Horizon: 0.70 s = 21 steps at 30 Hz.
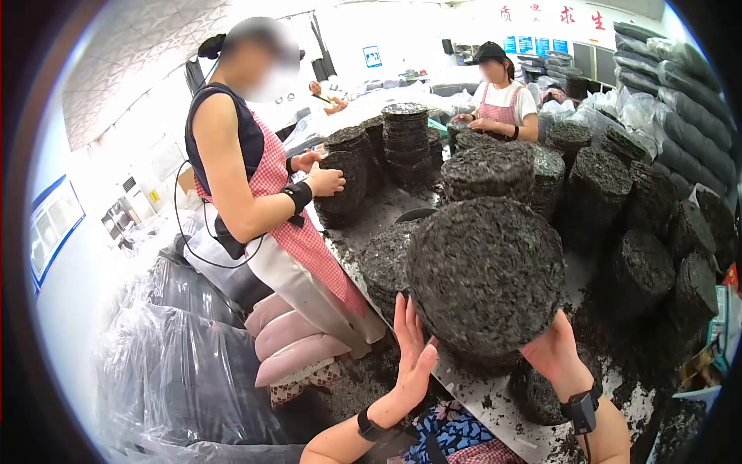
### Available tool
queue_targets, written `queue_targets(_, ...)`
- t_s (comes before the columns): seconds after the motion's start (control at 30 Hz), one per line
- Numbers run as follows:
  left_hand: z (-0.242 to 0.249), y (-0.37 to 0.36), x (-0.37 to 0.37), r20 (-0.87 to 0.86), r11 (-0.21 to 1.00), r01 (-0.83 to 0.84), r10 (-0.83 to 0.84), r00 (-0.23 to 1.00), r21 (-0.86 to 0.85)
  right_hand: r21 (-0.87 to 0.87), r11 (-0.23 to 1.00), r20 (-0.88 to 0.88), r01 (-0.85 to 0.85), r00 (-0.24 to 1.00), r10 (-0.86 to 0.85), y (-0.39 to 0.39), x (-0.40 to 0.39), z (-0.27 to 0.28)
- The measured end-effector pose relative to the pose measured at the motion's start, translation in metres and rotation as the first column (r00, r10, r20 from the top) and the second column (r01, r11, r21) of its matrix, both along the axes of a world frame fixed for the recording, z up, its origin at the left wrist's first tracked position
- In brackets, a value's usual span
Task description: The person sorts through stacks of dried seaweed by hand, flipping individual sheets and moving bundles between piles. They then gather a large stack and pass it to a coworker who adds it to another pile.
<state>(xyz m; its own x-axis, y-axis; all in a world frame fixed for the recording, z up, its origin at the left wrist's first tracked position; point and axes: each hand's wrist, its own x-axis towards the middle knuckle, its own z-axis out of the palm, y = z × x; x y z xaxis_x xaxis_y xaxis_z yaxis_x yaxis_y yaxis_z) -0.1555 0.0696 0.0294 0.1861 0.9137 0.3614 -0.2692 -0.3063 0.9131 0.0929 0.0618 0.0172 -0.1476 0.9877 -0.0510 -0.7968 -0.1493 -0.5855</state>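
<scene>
Seaweed disc stack (485, 278), held at the near edge of the work table (495, 406), is a thick round bundle of dark, flat, dried sheets pressed one on another, tipped so that its broad face looks toward the wearer.

Left hand (413, 352): open, fingers spread, palm flat against the left rim of the stack. Right hand (553, 352): cupped under the lower right rim, fingers hidden behind the bundle, so how far they wrap cannot be told. The stack is clasped between the two palms, not pinched.

Handling judgement: the material looks dry, brittle and flaky; crumbs and fragments litter the table surface all round. Each sheet is likely light, but a stack this thick probably has some weight. The layers appear loose, so sliding or fanning is a risk if pressure comes from one side only. Support is best taken at opposite rims with flat palms, one hand low to carry the load. Fingertip pressure on the face would likely break it.

Surroundings: many similar stacks (595, 185) crowd the table. A co-worker in a checked apron (290, 224) stands at the left side holding another stack (344, 182); a second person (502, 104) works at the far end. Filled plastic bags (178, 363) lie on the floor.
</scene>
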Motion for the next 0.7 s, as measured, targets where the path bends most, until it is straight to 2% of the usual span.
queue_targets(0.07,-0.001,0.008,0.002,0.003,0.998,-0.049,0.049,0.999,0.05,0.014,1.0,-0.029,0.011,1.0,-0.011,0.002,-0.012,0.012)
queue_targets(0.2,-0.002,0.014,0.02,-0.2,0.893,-0.225,0.321,0.926,0.39,-0.178,0.979,0.078,0.105,0.993,-0.092,-0.001,-0.007,-0.013)
queue_targets(0.3,-0.013,0.016,0.012,-0.511,0.828,-0.137,0.456,0.729,0.543,-0.213,0.965,0.155,0.153,0.98,-0.121,-0.008,0.0,-0.024)
queue_targets(0.33,-0.011,0.013,0.013,-0.493,0.854,-0.179,0.44,0.75,0.488,-0.212,0.961,0.184,0.175,0.973,-0.137,-0.011,0.006,-0.034)
queue_targets(0.37,-0.009,0.011,0.013,-0.514,0.839,-0.171,0.464,0.721,0.517,-0.205,0.957,0.213,0.203,0.964,-0.159,-0.014,0.01,-0.039)
queue_targets(0.47,-0.001,0.005,0.008,-0.554,0.794,-0.139,0.525,0.645,0.591,-0.205,0.884,0.348,0.42,0.876,-0.335,-0.031,-0.005,-0.005)
queue_targets(0.57,0.014,-0.001,0.007,-0.632,0.771,-0.097,0.58,0.515,0.629,0.087,0.805,0.51,0.586,0.668,-0.542,-0.045,-0.011,0.015)
queue_targets(0.6,0.019,-0.004,0.008,-0.629,0.76,-0.095,0.595,0.501,0.643,0.198,0.796,0.571,0.572,0.593,-0.568,-0.049,-0.008,0.018)
queue_targets(0.7,0.028,-0.008,0.009,-0.613,0.736,-0.079,0.613,0.499,0.672,0.492,0.802,0.608,0.339,0.526,-0.595,-0.067,0.004,0.02)
